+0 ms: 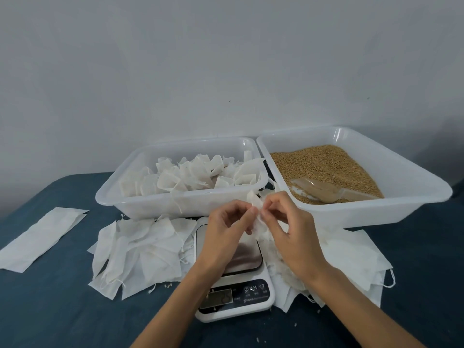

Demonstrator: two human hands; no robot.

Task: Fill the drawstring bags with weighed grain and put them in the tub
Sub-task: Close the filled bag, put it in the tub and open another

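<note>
From the head view, the left hand (227, 222) and right hand (283, 222) each pinched the drawstring bag (256, 217) at its mouth, just above the scale (233, 272). Thin, limp and light, it looked best held by the rim. Behind the scale stood the tub (180, 207) of filled bags and the grain tray (376, 212); empty bags (140, 249) crowded both its sides.

Dim, soft, even light — edges slightly warped.

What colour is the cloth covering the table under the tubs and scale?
Dark teal-blue, plain with no pattern: the cloth shows best in the head view, at lower left.
</note>
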